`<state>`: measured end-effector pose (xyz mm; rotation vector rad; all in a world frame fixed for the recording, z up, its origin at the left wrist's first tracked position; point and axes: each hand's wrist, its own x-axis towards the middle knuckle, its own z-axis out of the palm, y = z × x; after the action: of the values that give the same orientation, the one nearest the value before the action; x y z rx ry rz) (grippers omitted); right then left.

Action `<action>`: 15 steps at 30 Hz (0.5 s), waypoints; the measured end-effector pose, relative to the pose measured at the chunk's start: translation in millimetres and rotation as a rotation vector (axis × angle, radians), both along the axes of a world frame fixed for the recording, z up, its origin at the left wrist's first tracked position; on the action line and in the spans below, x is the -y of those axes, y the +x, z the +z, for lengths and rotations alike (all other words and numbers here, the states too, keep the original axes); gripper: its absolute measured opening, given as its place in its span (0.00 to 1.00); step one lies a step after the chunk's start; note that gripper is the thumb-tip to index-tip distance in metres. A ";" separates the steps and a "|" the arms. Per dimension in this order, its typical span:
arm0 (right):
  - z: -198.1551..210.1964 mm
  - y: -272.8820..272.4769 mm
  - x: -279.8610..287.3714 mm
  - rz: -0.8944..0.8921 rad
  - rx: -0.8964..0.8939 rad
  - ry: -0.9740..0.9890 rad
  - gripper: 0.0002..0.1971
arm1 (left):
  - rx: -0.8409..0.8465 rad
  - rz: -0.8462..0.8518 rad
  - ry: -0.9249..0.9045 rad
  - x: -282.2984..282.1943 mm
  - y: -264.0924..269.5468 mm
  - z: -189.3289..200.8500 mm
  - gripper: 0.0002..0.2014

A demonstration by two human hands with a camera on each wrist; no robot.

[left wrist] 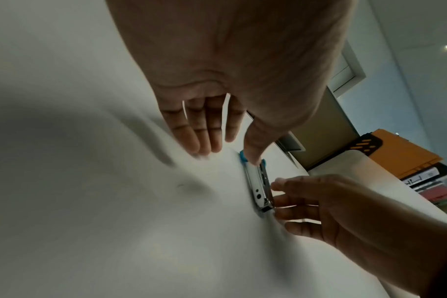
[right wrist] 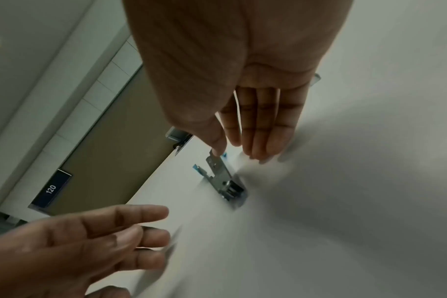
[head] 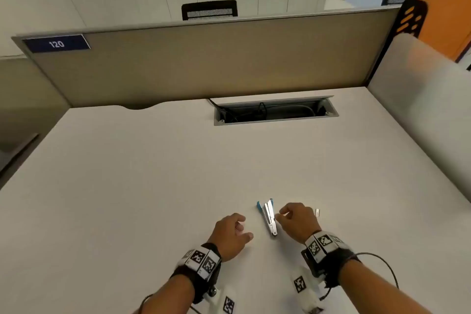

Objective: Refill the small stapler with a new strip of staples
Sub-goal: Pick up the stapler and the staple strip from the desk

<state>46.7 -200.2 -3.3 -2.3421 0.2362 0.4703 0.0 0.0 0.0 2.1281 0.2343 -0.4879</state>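
Resting on the desk (head: 153,186) at about 9 o'clock of the stapler (head: 268,216), the left hand (head: 230,236) lies with loosely curled fingers, grasping nothing. The small stapler lies swung open between the two hands, its blue cover and metal magazine splayed apart. The right hand (head: 298,220), at 3 o'clock, touches its rail with relaxed fingers and clasps nothing visible. A small silvery piece (head: 317,212), likely the staple strip, lies beyond it. Loading seems next: pick up that strip, seat it in the channel.
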 end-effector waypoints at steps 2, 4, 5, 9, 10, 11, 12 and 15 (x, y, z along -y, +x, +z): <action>0.9 6.3 -4.3 -0.041 0.002 -0.010 0.10 | -0.006 0.008 0.017 3.8 5.1 -1.9 0.23; 3.9 9.9 -12.5 -0.038 -0.004 -0.043 0.11 | -0.009 0.009 0.031 8.8 8.2 -0.8 0.23; 4.6 10.6 -16.8 -0.032 -0.007 -0.061 0.12 | -0.013 0.016 0.034 11.4 10.3 -2.2 0.23; 0.0 11.1 -26.4 -0.013 0.006 -0.141 0.14 | -0.025 0.045 0.040 23.2 11.4 -3.8 0.23; -1.0 10.6 -28.1 -0.004 0.004 -0.155 0.14 | -0.024 0.043 0.045 25.9 11.4 -4.1 0.23; -1.7 10.2 -29.4 0.011 0.002 -0.164 0.15 | -0.021 0.036 0.051 28.7 11.0 -4.4 0.23; -1.9 9.4 -30.9 0.030 0.003 -0.173 0.16 | -0.020 0.030 0.055 31.0 10.3 -2.8 0.22; 0.5 5.9 -32.7 0.042 0.011 -0.170 0.15 | -0.052 0.076 0.021 34.3 8.4 1.9 0.20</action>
<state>52.6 -167.5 -2.8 -2.5190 0.2297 0.4745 8.4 -34.3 1.9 2.1203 0.3497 -0.4986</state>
